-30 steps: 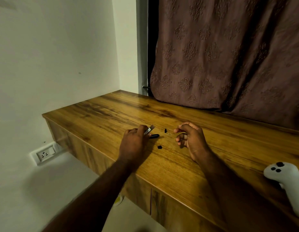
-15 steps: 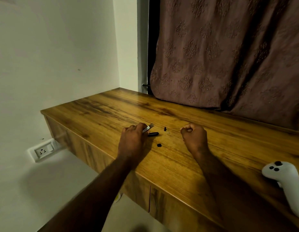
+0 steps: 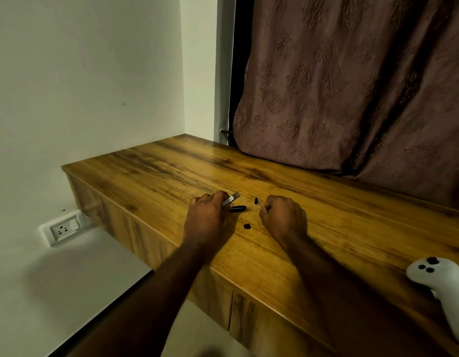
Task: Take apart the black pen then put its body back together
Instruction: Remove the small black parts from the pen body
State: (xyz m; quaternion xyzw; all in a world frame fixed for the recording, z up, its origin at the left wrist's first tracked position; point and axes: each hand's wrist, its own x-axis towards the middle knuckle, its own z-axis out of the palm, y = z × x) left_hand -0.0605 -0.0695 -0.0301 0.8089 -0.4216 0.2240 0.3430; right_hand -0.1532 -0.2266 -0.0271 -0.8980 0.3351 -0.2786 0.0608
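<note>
pen in pieces on wooden desk [image 3: 352, 228] | silvery barrel piece [image 3: 231, 198] pinched in left hand [image 3: 209, 217] | black section [image 3: 238, 208] beside it | small black bit [image 3: 247, 226] between hands | right hand [image 3: 283, 217] fisted, contents can't tell | white controller [image 3: 440, 284] far right

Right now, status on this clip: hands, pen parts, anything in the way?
Left hand shut on silvery pen piece. Right hand fisted, contents hidden. Black barrel piece and two small black bits loose on desk. Nothing obstructing.

Black pen parts [image 3: 237, 208] scattered on desk [image 3: 156, 176]
</note>
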